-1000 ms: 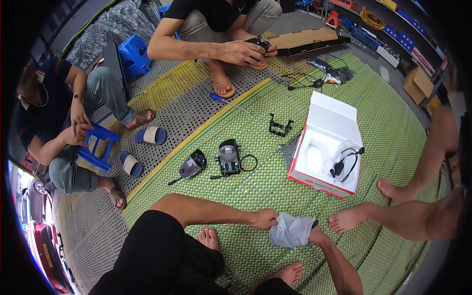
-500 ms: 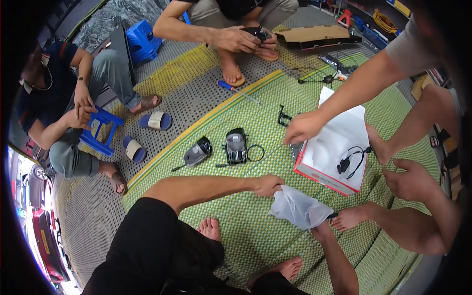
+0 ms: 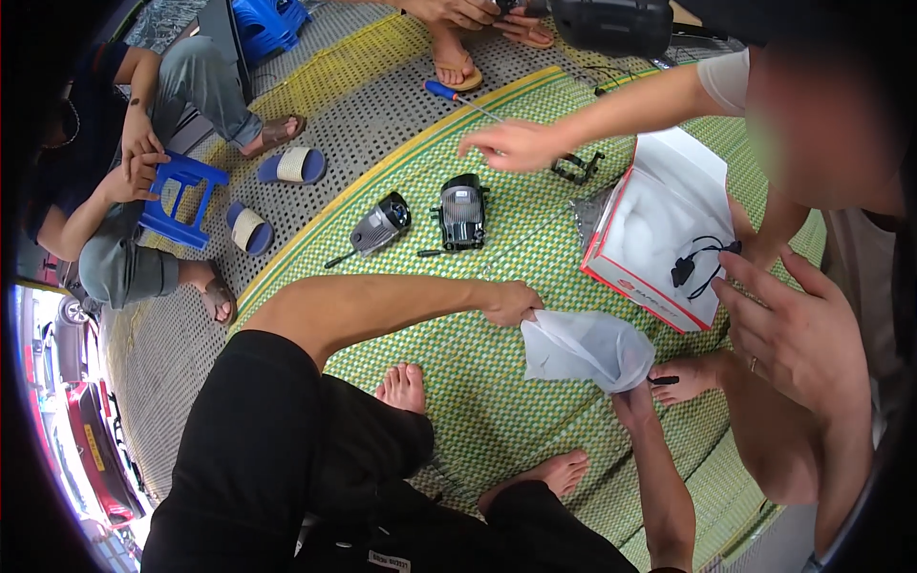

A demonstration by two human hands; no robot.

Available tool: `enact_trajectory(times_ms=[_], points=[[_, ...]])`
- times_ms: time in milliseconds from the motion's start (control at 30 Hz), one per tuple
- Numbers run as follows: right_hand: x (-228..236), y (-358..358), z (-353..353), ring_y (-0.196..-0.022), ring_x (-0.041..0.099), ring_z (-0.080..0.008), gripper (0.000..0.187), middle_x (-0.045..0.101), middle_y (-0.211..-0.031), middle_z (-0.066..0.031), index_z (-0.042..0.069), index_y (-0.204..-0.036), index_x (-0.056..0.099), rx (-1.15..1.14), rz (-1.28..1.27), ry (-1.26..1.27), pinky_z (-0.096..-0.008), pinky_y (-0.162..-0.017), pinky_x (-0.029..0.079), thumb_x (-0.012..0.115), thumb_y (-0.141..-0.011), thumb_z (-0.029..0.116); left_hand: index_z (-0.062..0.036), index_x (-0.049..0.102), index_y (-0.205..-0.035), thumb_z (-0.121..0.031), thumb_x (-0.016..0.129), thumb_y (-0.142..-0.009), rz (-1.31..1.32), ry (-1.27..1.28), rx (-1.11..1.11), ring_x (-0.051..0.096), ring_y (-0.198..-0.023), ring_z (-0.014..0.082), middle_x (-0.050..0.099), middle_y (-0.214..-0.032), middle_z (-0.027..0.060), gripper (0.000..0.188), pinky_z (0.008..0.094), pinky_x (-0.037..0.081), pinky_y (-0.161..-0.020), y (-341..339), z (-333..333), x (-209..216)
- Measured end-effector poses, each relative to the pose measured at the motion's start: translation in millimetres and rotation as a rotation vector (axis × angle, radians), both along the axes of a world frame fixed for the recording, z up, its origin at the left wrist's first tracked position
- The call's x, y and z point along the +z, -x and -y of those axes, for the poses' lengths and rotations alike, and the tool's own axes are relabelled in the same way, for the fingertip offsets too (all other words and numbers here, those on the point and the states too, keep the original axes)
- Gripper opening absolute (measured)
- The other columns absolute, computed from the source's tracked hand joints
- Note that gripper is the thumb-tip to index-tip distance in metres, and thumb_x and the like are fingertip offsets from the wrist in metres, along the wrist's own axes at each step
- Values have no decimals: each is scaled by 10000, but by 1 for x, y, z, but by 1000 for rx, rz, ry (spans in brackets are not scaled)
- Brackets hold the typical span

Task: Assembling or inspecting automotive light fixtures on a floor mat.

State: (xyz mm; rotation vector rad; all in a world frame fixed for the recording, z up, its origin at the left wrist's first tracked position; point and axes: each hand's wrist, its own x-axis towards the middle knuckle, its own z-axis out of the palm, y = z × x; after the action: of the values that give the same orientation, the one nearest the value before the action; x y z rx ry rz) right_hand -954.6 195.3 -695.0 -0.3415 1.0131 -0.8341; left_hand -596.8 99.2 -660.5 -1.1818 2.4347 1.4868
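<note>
Both hands grip a white plastic bag (image 3: 585,349), left hand (image 3: 509,303) pinching its edge, right hand (image 3: 632,399) half hidden beneath (open mat (image 3: 478,420) below), white box (image 3: 659,234) just beside.

Two headlamp units (image 3: 461,210), one white bag (image 3: 585,349), one open box (image 3: 659,229), two sandals (image 3: 291,165), one blue stool (image 3: 181,199)

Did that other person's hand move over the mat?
Yes. The co-worker's hand has gone from the white box leftward, past the black clip, toward the black lamp unit.
</note>
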Motion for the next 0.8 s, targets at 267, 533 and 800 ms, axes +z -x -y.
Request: enact_trajectory(times_ms=[267,533,800], points=[[13,10,12,-969,673,-152,217,704,-1074,-26,70,-1158,630,-32,-132,84,-357,-918,528,634,-972,181,-28,670,-1064,-110,573,-935,305,-76,-235,681,-910,366,705,-924,178,182,444,532,-776,-29,-15,-15],[30,5,20,-1047,652,-194,439,689,-1188,-42,84,-1304,581,159,-141,15,-385,-948,485,646,-947,331,-15,695,-989,-79,675,-818,608,7,-613,700,-901,382,720,-917,192,184,473,564,-746,-38,-38,-15],[38,-3,20,-1003,662,-191,431,702,-1153,-41,78,-1282,600,121,-32,-7,-373,-891,499,621,-944,344,-58,731,-1081,1,719,-711,695,6,-732,709,-971,357,739,-973,171,375,451,583,-776,-38,-33,-13]])
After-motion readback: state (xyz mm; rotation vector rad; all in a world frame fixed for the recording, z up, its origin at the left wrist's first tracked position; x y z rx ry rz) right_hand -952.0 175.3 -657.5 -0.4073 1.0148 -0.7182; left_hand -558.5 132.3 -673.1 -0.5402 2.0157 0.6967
